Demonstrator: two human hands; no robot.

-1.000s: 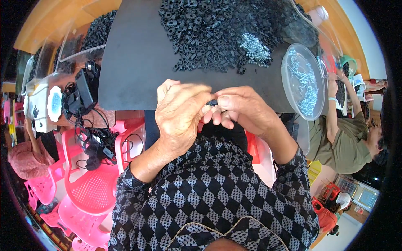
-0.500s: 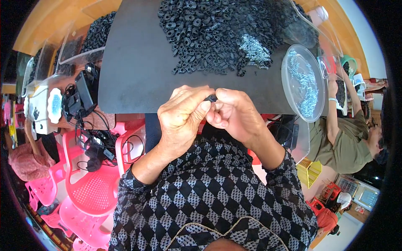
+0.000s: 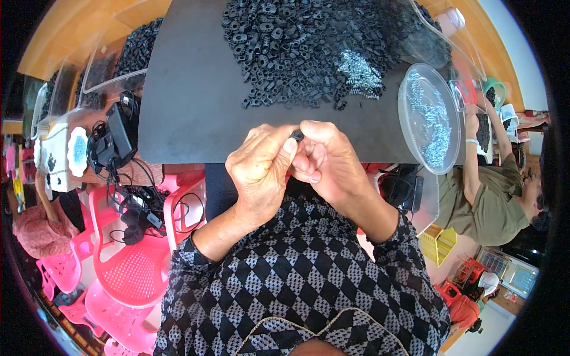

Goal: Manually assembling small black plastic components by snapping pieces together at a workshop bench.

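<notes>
Both hands are busy with the same tiny bit here. The left hand [image 3: 261, 169] has a small black part [image 3: 297, 136] pinched between its thumb and fingers, and the right hand [image 3: 332, 163] has its thumb and fingertips on it from the other side, so both are gripping it. The part is mostly covered by fingers, so I can't make out its exact shape. The two hands meet fingertip to fingertip in front of the chest, around the near edge of the dark grey tabletop [image 3: 184, 107]. Sleeves are a black and grey diamond pattern.

Just past the hands there's a big heap of black pieces [image 3: 291, 53] spread over the far side, lots of them with holes through them. A little pile of silvery springs [image 3: 359, 72] sits at the right-hand part of that heap. Over to the right of the hands is a clear round dish [image 3: 408, 127] with more springs scattered inside.

Off to the left you've got a tangle of black adapters and cables [image 3: 122, 127], a clear bin with more black bits [image 3: 139, 50], and a pink plastic chair [image 3: 130, 267] below. Way out right, a co-worker in an olive top [image 3: 496, 207] is reaching forward, with a yellow basket [image 3: 438, 244] lower down nearby.
</notes>
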